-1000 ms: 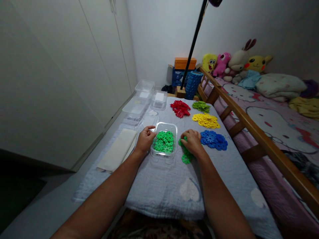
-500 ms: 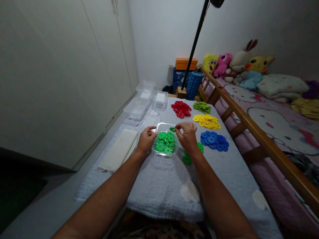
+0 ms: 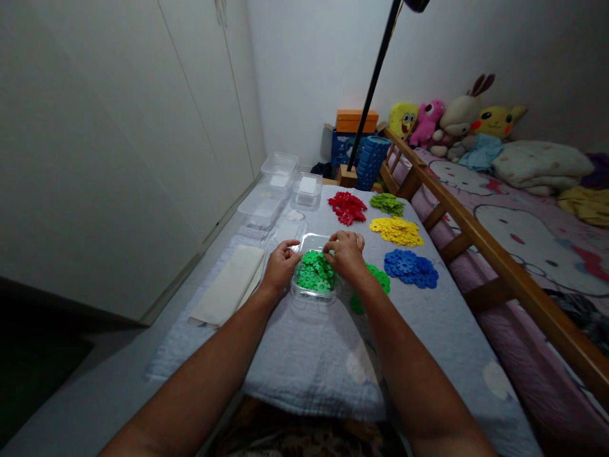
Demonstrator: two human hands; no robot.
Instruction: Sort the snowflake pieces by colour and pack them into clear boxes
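Evidently, the cloth-covered table (image 3: 304, 355) bears the clear tub (image 3: 314, 294) apart from the blue pile (image 3: 411, 268), perhaps so colours don't mix. The left hand (image 3: 280, 265) curls at the tub's rim, seemingly steadying it; the right hand (image 3: 346, 254) is drawn narrow (whether either grips anything, I can't tell) over the green pieces (image 3: 314, 273) inside.

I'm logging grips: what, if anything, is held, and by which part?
Left hand: clear plastic container, by its left rim. Right hand: over green flower-shaped discs; whether it holds one is hidden.
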